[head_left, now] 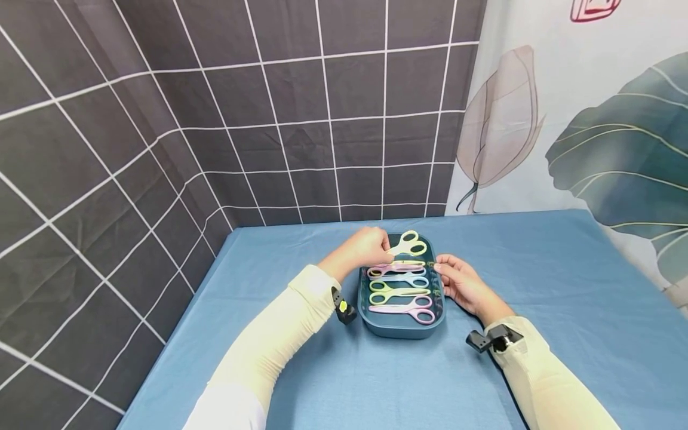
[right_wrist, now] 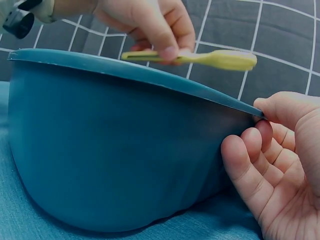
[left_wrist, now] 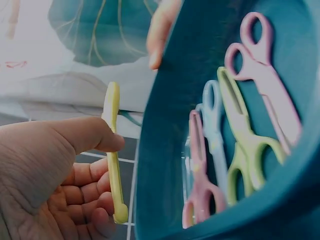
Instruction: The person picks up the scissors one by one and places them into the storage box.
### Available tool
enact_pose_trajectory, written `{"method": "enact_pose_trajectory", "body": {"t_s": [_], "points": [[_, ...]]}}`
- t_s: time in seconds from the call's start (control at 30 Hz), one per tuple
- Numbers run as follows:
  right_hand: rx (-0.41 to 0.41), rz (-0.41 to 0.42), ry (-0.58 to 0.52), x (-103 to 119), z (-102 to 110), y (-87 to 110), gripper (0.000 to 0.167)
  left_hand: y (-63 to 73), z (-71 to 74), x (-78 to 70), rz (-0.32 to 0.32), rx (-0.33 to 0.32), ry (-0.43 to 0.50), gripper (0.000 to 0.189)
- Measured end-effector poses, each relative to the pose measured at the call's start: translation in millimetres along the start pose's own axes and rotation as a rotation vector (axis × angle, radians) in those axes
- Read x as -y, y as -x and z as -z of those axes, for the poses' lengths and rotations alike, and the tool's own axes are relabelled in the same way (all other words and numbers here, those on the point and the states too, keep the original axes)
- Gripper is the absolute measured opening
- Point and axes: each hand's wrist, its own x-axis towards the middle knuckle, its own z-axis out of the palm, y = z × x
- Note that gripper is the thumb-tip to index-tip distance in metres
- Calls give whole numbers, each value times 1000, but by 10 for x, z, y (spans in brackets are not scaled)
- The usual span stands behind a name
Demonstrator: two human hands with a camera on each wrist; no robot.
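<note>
My left hand (head_left: 366,246) pinches a pair of pale yellow scissors (head_left: 407,245) between thumb and fingers, raised above the far end of a teal basin (head_left: 400,332). In the left wrist view these scissors (left_wrist: 114,170) are seen edge-on beside the basin wall. My right hand (head_left: 463,285) pinches the basin's right rim, thumb on top and fingers curled against the outer wall. Inside the basin lie several more scissors, among them a pink pair (head_left: 405,308) nearest me, a yellow-green pair (head_left: 395,292), a light blue pair (head_left: 412,278) and another pink pair (head_left: 384,271).
The basin stands on a table with a blue cloth (head_left: 537,286). Behind it hangs a dark curtain with a white grid (head_left: 301,143), and a white leaf-patterned curtain (head_left: 505,137) hangs at the right. Each sleeve carries a small black wrist camera (head_left: 344,307).
</note>
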Motion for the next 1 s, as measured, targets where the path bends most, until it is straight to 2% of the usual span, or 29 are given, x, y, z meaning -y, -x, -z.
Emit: {"method": "enact_pose_trajectory", "body": {"t_s": [0.17,0.33,0.53,0.83,1.0], "points": [[2,0,-1,-4,6,3,6,5,-129,-21,-6,100,-62,30],[2,14,-1,-5,13,1,6,-7,-247,-59,-60,177,-131,47],[3,8,-7,-8,1,-2,5,-21,-362,-105,-70,239,-175,46],[0,4,1,-11,8,-6,13,-34,-457,-114,-72,233,-240,36],[0,-2,10,-9,13,-7,13,-36,-503,-109,-83,233,-266,36]]}}
